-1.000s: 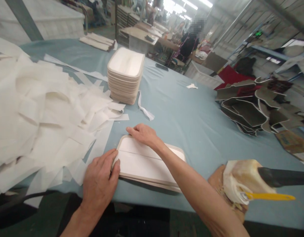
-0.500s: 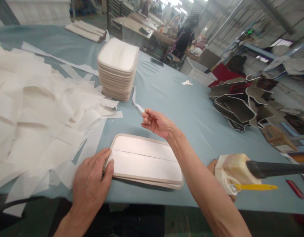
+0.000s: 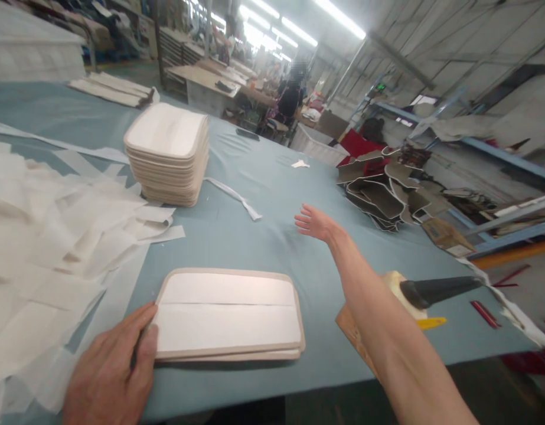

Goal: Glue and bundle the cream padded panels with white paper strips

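"Start at your hands. What have you got?"

"On my feed, the left hand is at the left end of the panels, thumb and fingertips against the edge. I can't tell whether it pinches them or only rests there. My guess is it's there to steady them."

"And the right hand?"

"Fingers spread, nothing in them, off beyond the panels' far right corner."

"How do the panels lie?"

"Flat on the table, near its front edge, long side towards me. At least two, one on the other; the lower pokes out at the near side, so they aren't squared up."

"Further out?"

"A white strip lies beyond them, beside a tall stack of similar pieces, probably piled up to save room. Loose white scraps spread across the left, likely heaped there to leave the middle for working."

"On your right?"

"My forearm hides most of a pale tub. A black handle and a yellow handle point right from there, presumably set within easy reach. Farther off, grey sheets are piled at the table's far right."
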A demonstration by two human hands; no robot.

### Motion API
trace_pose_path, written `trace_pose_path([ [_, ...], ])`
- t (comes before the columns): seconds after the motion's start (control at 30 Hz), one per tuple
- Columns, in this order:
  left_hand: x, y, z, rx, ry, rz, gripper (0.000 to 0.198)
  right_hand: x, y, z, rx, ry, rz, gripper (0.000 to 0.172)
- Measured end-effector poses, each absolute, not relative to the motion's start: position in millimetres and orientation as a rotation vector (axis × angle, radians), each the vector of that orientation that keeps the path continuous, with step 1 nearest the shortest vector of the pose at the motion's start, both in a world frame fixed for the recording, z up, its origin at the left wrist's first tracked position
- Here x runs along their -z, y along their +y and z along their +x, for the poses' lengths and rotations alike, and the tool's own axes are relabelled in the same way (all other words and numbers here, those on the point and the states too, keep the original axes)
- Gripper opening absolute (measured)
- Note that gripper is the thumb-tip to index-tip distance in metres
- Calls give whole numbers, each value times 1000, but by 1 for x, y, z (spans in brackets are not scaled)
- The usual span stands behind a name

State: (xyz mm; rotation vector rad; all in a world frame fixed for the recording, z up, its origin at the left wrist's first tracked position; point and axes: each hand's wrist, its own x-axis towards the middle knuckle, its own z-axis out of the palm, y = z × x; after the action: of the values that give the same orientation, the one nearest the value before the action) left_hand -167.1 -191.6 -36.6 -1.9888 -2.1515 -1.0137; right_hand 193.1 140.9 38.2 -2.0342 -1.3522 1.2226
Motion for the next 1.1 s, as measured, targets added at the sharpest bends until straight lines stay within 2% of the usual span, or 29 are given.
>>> trace_pose_path([
  [0.1, 39, -193, -170, 1012, -2169, -2026, 37, -34, 129, 213, -1036, -1375, -2192, 69],
  [0.27, 32, -194, -168, 1041, -2216, -1983, 37, -30, 105, 226, -529, -1458, -2384, 64],
  [0.47, 23, -200, -160, 1155, -2261, -1766, 27, -48, 103, 209, -328, -1646, -2255, 62],
  [0.6, 15, -206, -157, 1398, -2207, -1666, 9, -59, 91, 157, -506, -1778, -1977, 40],
  [0.67, 11, -208, -156, 1516, -2155, -1679, 14, -63, 74, 119, -721, -1849, -1808, 34],
  [0.8, 5, -211, -155, 1596, -1972, -1782, 30, -76, 27, 36, -978, -2123, -1498, 35],
  [0.97, 3, -222, -150, 1647, -1631, -2106, 37, -85, -34, -42, -876, -2638, -1210, 21],
  [1.1, 4, -233, -147, 1720, -1525, -2233, 34, -81, -66, -76, -676, -3088, -818, 30],
])
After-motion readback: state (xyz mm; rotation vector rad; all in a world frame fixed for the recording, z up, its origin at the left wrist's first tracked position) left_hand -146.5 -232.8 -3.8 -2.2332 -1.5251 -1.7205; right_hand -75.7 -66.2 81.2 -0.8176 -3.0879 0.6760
